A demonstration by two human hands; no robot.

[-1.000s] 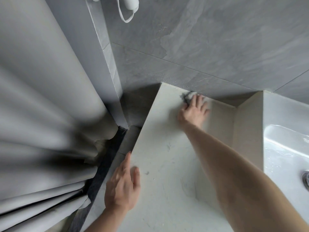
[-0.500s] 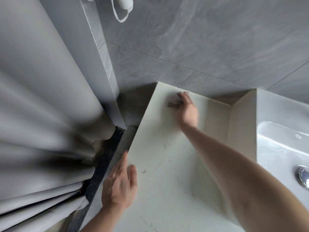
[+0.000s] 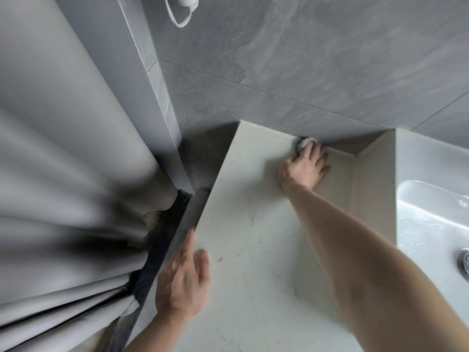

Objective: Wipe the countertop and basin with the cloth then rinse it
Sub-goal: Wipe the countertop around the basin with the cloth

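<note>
1. A person leans over a pale stone bathroom desk (image 3: 253,250), seen from above through a head-worn camera. The slab is smooth, off-white and faintly veined, with a few small specks near its left edge.

2. The right hand (image 3: 303,168) reaches to the far edge of the desk, at about 1 o'clock in the view. Its fingers lie fairly straight and spread, pressing down on a small crumpled cloth (image 3: 305,143). Only a grey-white wad shows past the fingertips.

3. The cloth sits right in the seam where the desk meets the grey tiled wall (image 3: 330,72). This is probably because grime gathers along that joint, so a flat press with the fingertips pushes fabric into the corner.

4. The left hand (image 3: 182,280) rests at 7 o'clock on the desk's near left edge. It is open and flat, holding nothing, thumb over the rim. It appears to brace the body for the long reach.

5. A glossy white ceramic basin (image 3: 431,212) lies at 3 o'clock, wet-looking, with a chrome drain (image 3: 465,262) at the frame edge. It looks not yet wiped.

6. A soft, folded grey shower curtain (image 3: 63,174) fills the left side. The wall tiles look matt and stone-patterned, with water droplets just above the desk.
</note>
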